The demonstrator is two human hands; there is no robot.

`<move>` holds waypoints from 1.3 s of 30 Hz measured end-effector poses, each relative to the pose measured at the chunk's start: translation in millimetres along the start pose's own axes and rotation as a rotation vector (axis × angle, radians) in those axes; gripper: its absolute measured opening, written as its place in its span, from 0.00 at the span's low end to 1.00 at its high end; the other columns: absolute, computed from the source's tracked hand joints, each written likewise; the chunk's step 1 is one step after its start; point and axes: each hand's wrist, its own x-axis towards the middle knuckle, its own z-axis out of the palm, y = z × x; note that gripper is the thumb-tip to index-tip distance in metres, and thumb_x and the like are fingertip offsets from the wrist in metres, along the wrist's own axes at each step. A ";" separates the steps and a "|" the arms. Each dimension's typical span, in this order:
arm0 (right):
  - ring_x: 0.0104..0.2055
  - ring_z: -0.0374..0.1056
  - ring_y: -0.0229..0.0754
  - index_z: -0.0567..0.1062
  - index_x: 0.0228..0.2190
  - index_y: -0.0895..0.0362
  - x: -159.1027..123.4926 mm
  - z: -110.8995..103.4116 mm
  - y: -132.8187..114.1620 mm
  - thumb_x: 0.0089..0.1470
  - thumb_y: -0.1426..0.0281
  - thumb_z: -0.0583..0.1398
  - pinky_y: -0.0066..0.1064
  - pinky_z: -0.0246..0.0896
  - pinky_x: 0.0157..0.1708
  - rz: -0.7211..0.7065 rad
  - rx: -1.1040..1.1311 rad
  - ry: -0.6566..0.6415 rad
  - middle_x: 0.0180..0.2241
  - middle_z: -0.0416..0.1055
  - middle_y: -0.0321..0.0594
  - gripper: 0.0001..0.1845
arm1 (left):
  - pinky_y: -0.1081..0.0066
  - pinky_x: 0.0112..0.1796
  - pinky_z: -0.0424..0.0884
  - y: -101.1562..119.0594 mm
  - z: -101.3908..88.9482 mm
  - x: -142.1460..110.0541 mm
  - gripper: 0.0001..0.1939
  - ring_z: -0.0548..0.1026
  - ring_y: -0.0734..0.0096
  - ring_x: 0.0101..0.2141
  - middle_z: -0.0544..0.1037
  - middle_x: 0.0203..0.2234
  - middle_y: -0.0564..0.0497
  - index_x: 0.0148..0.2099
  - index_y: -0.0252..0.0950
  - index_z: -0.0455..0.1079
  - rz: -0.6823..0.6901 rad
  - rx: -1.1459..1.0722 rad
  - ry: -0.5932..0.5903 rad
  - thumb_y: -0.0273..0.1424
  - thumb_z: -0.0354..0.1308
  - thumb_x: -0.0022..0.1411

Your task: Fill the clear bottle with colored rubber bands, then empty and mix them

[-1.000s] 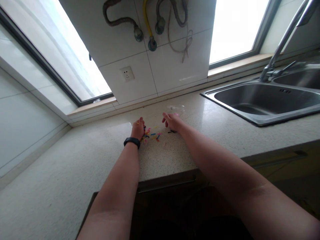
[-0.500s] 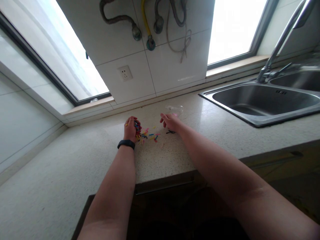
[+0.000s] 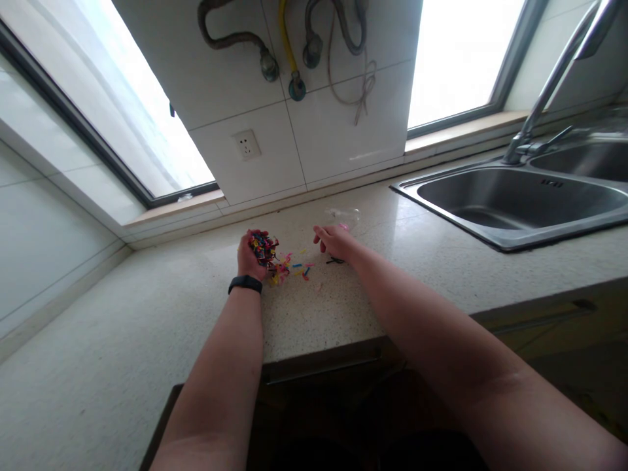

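My left hand [image 3: 248, 258], with a dark band on its wrist, is cupped around a heap of small colourful elastic bands [image 3: 263, 248] on the counter. Some of the heap spills out beyond the palm. More loose bands [image 3: 299, 268] in pink, yellow and blue lie scattered between the hands. My right hand [image 3: 332, 239] hovers or rests low over the counter to the right, fingers loosely bent and apart, with nothing seen in it. Just under it lie a few black bands [image 3: 335, 260]. Behind it is a clear plastic bag [image 3: 346, 214], with something pink partly hidden by the hand.
A steel sink [image 3: 500, 243] with a tap [image 3: 532, 118] is set into the counter [image 3: 324, 320] at the right. The tiled wall behind carries a socket [image 3: 246, 144], pipes and a yellow hose [image 3: 287, 39]. Windows stand on both sides.
My left hand has tilted open a little and shifted left, showing more of the heap. More bands have spilled beside it. My right hand has hardly moved.
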 end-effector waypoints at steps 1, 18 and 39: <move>0.23 0.66 0.37 0.77 0.30 0.58 0.1 0.0 0.1 0.65 0.53 0.43 0.29 0.54 0.27 -0.002 0.004 -0.004 0.23 0.75 0.40 0.31 | 0.72 0.26 0.71 -0.2 0.0 0.0 0.11 0.75 0.73 0.24 0.78 0.28 0.53 0.36 0.38 0.67 -0.006 -0.016 -0.011 0.40 0.57 0.57; 0.23 0.66 0.38 0.76 0.30 0.57 0.3 0.2 0.7 0.65 0.53 0.43 0.29 0.54 0.27 -0.014 0.015 -0.030 0.23 0.75 0.40 0.30 | 0.59 0.42 0.75 -0.2 -6.2 2.9 0.15 0.80 0.59 0.42 0.80 0.44 0.45 0.40 0.38 0.71 0.035 -0.104 -0.094 0.43 0.54 0.58; 0.23 0.65 0.37 0.77 0.30 0.57 -2.4 -2.1 -4.3 0.65 0.53 0.44 0.29 0.54 0.28 0.014 0.001 -0.052 0.24 0.75 0.40 0.30 | 0.56 0.45 0.73 1.7 -3.8 -1.0 0.20 0.74 0.53 0.52 0.74 0.54 0.43 0.40 0.38 0.74 0.073 -0.131 -0.133 0.47 0.54 0.57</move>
